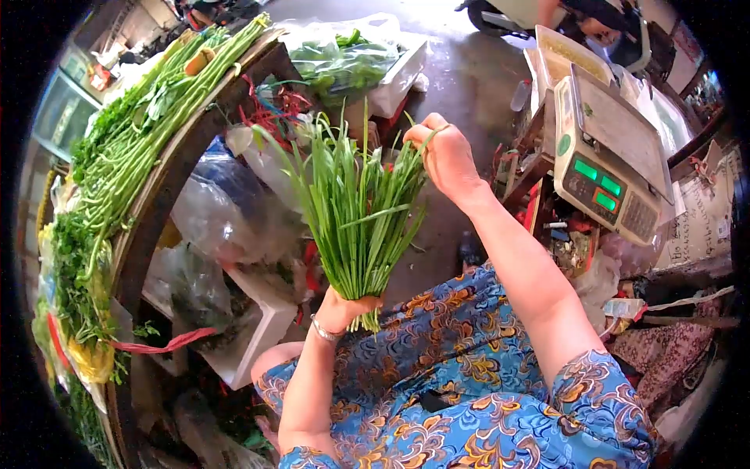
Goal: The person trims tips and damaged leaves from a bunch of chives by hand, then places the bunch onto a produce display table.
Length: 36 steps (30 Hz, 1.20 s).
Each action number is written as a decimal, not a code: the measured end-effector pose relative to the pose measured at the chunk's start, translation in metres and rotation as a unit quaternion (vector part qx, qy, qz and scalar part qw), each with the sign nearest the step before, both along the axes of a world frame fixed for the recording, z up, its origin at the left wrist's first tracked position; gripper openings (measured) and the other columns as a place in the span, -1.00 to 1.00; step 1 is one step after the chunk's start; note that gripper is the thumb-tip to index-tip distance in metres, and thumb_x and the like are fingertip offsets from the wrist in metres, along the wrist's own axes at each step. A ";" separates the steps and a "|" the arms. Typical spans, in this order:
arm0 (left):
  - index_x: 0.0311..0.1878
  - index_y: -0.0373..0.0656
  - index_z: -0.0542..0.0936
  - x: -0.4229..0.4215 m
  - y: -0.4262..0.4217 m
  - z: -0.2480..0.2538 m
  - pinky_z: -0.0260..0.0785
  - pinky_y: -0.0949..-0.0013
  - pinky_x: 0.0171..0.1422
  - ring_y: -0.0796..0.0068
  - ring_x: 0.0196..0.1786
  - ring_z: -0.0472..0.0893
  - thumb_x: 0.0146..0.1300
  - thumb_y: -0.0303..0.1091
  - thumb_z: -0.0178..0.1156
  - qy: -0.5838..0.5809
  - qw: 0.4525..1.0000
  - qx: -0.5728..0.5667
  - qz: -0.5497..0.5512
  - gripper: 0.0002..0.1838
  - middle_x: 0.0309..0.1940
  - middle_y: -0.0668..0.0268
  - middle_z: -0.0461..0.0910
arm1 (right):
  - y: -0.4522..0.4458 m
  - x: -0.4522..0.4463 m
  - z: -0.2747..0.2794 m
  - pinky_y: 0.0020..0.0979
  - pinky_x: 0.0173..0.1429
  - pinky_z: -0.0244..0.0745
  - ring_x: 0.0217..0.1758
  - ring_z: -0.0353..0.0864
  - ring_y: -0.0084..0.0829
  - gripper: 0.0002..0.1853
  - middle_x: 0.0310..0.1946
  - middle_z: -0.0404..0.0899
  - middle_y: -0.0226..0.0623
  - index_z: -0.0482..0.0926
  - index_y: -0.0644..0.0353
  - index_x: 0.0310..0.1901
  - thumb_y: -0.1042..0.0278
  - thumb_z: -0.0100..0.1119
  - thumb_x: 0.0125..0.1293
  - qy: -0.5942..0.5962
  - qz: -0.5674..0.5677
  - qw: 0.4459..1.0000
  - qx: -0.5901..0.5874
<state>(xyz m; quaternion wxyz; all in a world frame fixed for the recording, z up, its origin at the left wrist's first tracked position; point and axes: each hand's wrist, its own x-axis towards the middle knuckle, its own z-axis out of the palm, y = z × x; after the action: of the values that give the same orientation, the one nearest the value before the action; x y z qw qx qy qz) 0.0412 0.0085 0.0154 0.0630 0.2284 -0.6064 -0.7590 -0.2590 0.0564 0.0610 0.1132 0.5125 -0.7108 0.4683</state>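
Observation:
A bunch of garlic chives (355, 227) stands upright in front of my body, its long flat green leaves fanning out at the top. My left hand (351, 310) is wrapped round the stems near their cut ends, which poke out below the fist. A bracelet circles that wrist. At the upper right of the bunch, my right hand (445, 160) is closed in a pinch at a leaf tip. The fingertips are small in view, but a green blade runs into them.
On the left, a curved wooden stall edge (168, 168) bears long beans (129, 176) and leafy herbs. A digital scale (605, 156) with lit green displays stands to the right. Behind the chives are a white foam box (398, 78) of bagged greens and red ties (277, 109).

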 end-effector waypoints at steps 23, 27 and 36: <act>-0.11 -0.27 0.58 0.008 0.000 -0.002 0.45 0.37 -0.18 0.45 -0.28 0.59 -0.11 -0.60 0.32 -0.004 0.999 0.050 -0.021 -0.61 -0.31 0.30 0.62 | 0.019 -0.064 -0.005 -0.58 -0.32 0.39 -0.40 0.51 -0.66 -0.81 -0.38 0.63 -0.49 0.71 0.20 -0.09 0.34 0.24 0.36 -0.277 0.027 0.960 0.024; -0.08 -0.26 0.57 0.004 0.001 -0.004 0.46 0.37 -0.17 0.45 -0.26 0.59 -0.11 -0.61 0.32 -0.019 0.998 0.053 -0.027 -0.58 -0.30 0.31 0.62 | 0.017 -0.037 0.013 -0.59 -0.25 0.40 -0.29 0.52 -0.64 -0.42 -0.11 0.61 -0.45 0.50 0.16 0.27 0.01 0.31 0.33 -0.504 0.267 0.821 0.015; 0.06 -0.26 0.58 0.006 0.007 -0.008 0.48 0.33 0.04 0.44 -0.06 0.60 -0.11 -0.67 0.42 -0.057 0.992 0.019 -0.107 -0.44 -0.07 0.33 0.65 | 0.019 -0.034 0.011 -0.60 -0.15 0.29 -0.15 0.42 -0.68 0.05 -0.02 0.55 -0.54 0.17 0.10 0.49 -0.34 0.37 0.10 -0.478 0.289 0.815 0.155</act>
<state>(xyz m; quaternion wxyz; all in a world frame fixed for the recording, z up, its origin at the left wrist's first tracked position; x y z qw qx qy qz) 0.0469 0.0158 0.0078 -0.0576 0.2061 -0.6154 -0.7586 -0.2932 0.0751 0.0723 -0.4622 0.4170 -0.5576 0.5492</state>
